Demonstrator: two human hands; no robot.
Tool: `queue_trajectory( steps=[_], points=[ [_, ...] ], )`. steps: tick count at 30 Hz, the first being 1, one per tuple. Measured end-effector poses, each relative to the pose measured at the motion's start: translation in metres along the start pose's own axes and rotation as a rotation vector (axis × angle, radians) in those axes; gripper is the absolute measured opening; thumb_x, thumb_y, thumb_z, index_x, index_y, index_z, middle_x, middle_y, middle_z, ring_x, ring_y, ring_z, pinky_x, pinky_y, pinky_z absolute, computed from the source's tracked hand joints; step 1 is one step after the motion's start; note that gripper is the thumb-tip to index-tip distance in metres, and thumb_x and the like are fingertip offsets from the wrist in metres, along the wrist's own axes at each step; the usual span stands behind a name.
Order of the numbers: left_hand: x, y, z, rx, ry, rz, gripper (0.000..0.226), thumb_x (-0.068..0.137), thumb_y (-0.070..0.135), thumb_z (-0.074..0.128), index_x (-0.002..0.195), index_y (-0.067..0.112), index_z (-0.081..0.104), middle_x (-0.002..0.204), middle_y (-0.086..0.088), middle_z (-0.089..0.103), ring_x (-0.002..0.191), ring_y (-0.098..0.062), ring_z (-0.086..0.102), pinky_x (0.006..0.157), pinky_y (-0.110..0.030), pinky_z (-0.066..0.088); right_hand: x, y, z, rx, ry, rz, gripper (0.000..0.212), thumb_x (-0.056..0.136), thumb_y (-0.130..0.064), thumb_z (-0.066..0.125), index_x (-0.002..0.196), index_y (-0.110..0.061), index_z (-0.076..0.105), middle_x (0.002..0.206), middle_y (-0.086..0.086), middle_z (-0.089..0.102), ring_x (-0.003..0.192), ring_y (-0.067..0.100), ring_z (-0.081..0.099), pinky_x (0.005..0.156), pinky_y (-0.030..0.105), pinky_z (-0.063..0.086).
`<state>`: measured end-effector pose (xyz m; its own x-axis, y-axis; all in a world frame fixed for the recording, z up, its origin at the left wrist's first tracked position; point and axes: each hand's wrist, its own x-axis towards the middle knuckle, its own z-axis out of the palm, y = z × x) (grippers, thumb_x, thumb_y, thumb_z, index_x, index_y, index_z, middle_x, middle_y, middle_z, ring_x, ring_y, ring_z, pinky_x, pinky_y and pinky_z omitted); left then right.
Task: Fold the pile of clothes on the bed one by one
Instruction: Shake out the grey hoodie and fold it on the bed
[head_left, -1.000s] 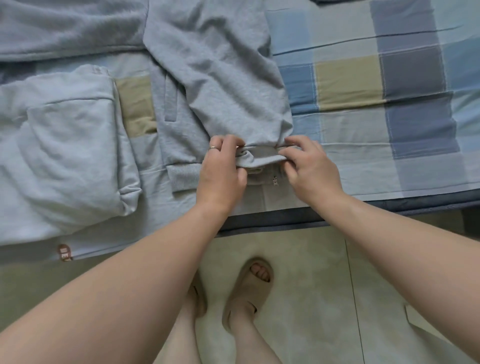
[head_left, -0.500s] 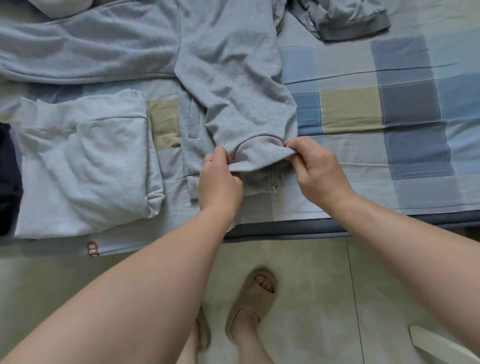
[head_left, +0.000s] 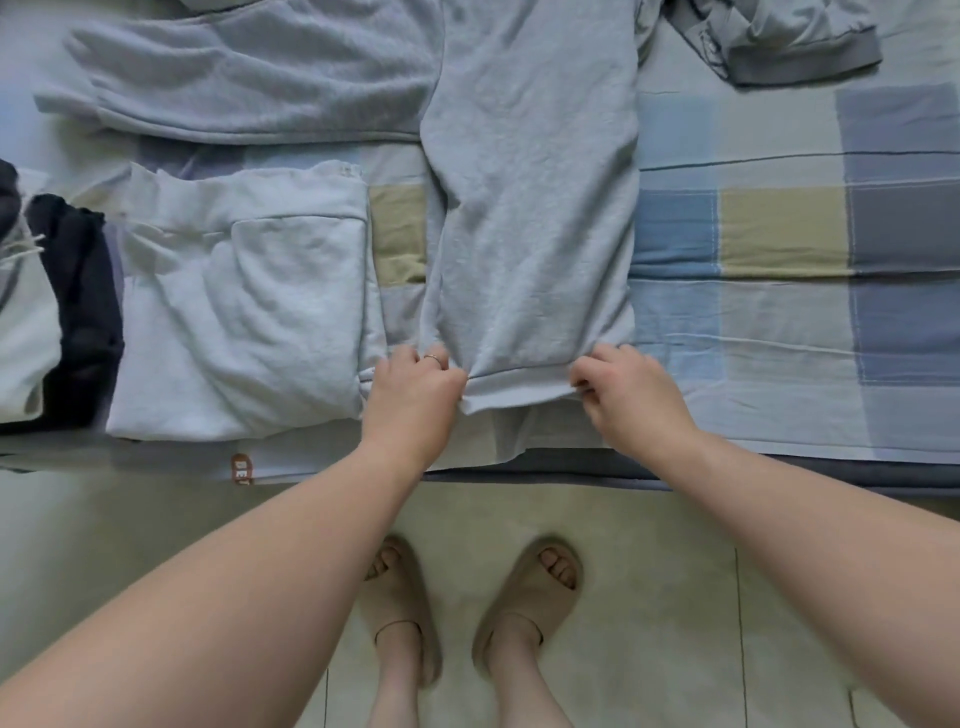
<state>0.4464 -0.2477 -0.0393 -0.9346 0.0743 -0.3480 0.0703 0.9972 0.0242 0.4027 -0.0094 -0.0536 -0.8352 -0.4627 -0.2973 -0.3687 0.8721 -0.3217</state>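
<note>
Grey sweatshirt (head_left: 535, 208) flat on bed (head_left: 779, 322), ribbed hem pinched by left hand (head_left: 413, 400), right hand (head_left: 631, 400), fingers clamped.

grey sweatshirt (head_left: 530, 208): matt fleece knit, ribbed hem
folded pale garment (head_left: 244, 312), left of grey sweatshirt: matt, creased cloth
checked sheet (head_left: 779, 234), right of grey sweatshirt: smooth woven cloth
ring (head_left: 434, 358), at grey sweatshirt's hem: glossy metal
floor (head_left: 649, 571), below grey sweatshirt: smooth tile, faint sheen
slippers (head_left: 527, 597): matt, moulded

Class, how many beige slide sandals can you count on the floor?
2. One beige slide sandal is on the person's left foot, the other on the right foot, both on the pale tiled floor. None seems hidden.
</note>
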Motion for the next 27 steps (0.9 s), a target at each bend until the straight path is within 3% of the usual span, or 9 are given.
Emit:
queue_trajectory(
  steps=[4, 6, 8, 11, 13, 17, 21, 24, 27],
  points=[
    [0.013, 0.009, 0.014, -0.145, -0.322, -0.02, 0.037, 0.093, 0.008, 0.05, 0.124, 0.025, 0.061, 0.127, -0.004, 0.053, 0.119, -0.032, 0.049, 0.092, -0.041, 0.042, 0.018, -0.001, -0.006, -0.057, -0.231, 0.141, 0.021, 0.095, -0.015, 0.054, 0.108, -0.023, 0.07, 0.111, 0.003, 0.062, 0.106, 0.032, 0.059, 0.081, 0.036, 0.044],
    [0.018, 0.01, 0.015, -0.233, -0.394, -0.014, 0.032, 0.095, 0.02, 0.051, 0.123, 0.029, 0.063, 0.13, -0.002, 0.054, 0.124, -0.03, 0.051, 0.098, -0.043, 0.044, 0.023, 0.0, -0.017, -0.019, -0.345, 0.159, 0.023, 0.096, -0.02, 0.055, 0.112, -0.027, 0.071, 0.114, 0.0, 0.066, 0.108, 0.029, 0.06, 0.086, 0.036, 0.049],
    [0.023, 0.006, 0.011, -0.308, -0.312, -0.044, 0.021, 0.096, 0.032, 0.051, 0.11, 0.027, 0.065, 0.123, -0.002, 0.059, 0.118, -0.028, 0.056, 0.096, -0.043, 0.047, 0.026, 0.001, -0.029, 0.07, -0.359, 0.156, 0.021, 0.095, -0.027, 0.056, 0.109, -0.028, 0.071, 0.108, -0.004, 0.07, 0.105, 0.024, 0.063, 0.087, 0.037, 0.052],
    [0.044, -0.002, 0.003, -0.505, -0.095, -0.166, 0.013, 0.095, 0.033, 0.054, 0.097, 0.019, 0.054, 0.111, -0.008, 0.058, 0.106, -0.03, 0.056, 0.091, -0.044, 0.047, 0.036, -0.001, -0.041, 0.255, -0.207, 0.158, 0.019, 0.095, -0.028, 0.058, 0.109, -0.027, 0.071, 0.101, -0.006, 0.071, 0.098, 0.019, 0.064, 0.086, 0.039, 0.053],
    [0.065, -0.008, -0.003, -0.669, -0.035, -0.294, 0.021, 0.095, 0.03, 0.055, 0.11, 0.015, 0.054, 0.117, -0.007, 0.053, 0.11, -0.028, 0.053, 0.093, -0.038, 0.044, 0.046, -0.004, -0.044, 0.317, -0.097, 0.13, 0.027, 0.096, -0.024, 0.059, 0.122, -0.023, 0.067, 0.107, -0.006, 0.068, 0.103, 0.018, 0.06, 0.092, 0.041, 0.05],
    [0.118, -0.018, -0.017, -0.95, -0.024, -0.484, 0.051, 0.093, 0.031, 0.065, 0.137, 0.013, 0.047, 0.134, -0.006, 0.053, 0.122, -0.023, 0.053, 0.093, -0.027, 0.038, 0.083, -0.01, -0.047, 0.306, -0.019, 0.102, 0.055, 0.094, -0.021, 0.059, 0.147, -0.023, 0.047, 0.138, 0.001, 0.054, 0.128, 0.027, 0.046, 0.11, 0.048, 0.037],
    [0.168, -0.033, -0.025, -1.167, -0.071, -0.67, 0.068, 0.086, 0.035, 0.075, 0.141, 0.012, 0.042, 0.137, -0.006, 0.055, 0.123, -0.025, 0.057, 0.104, -0.037, 0.046, 0.128, -0.01, -0.043, 0.119, -0.053, 0.142, 0.073, 0.093, -0.03, 0.06, 0.158, -0.033, 0.026, 0.166, 0.0, 0.021, 0.152, 0.029, 0.016, 0.122, 0.048, 0.019],
    [0.187, -0.043, -0.025, -1.203, -0.091, -0.659, 0.034, 0.088, 0.029, 0.073, 0.114, 0.014, 0.057, 0.105, 0.0, 0.065, 0.101, -0.023, 0.064, 0.085, -0.033, 0.052, 0.146, -0.009, -0.03, 0.034, -0.127, 0.181, 0.078, 0.095, -0.039, 0.057, 0.159, -0.041, 0.013, 0.17, 0.0, -0.004, 0.155, 0.031, -0.002, 0.123, 0.048, 0.008],
    [0.19, -0.065, -0.02, -1.022, -0.107, -0.63, 0.018, 0.096, 0.024, 0.063, 0.107, 0.013, 0.054, 0.097, 0.0, 0.058, 0.085, -0.019, 0.053, 0.061, -0.025, 0.037, 0.156, -0.014, -0.013, 0.075, -0.443, 0.292, 0.078, 0.097, -0.051, 0.053, 0.159, -0.042, 0.007, 0.169, -0.001, -0.013, 0.156, 0.026, -0.005, 0.123, 0.048, 0.006]
  ],
)
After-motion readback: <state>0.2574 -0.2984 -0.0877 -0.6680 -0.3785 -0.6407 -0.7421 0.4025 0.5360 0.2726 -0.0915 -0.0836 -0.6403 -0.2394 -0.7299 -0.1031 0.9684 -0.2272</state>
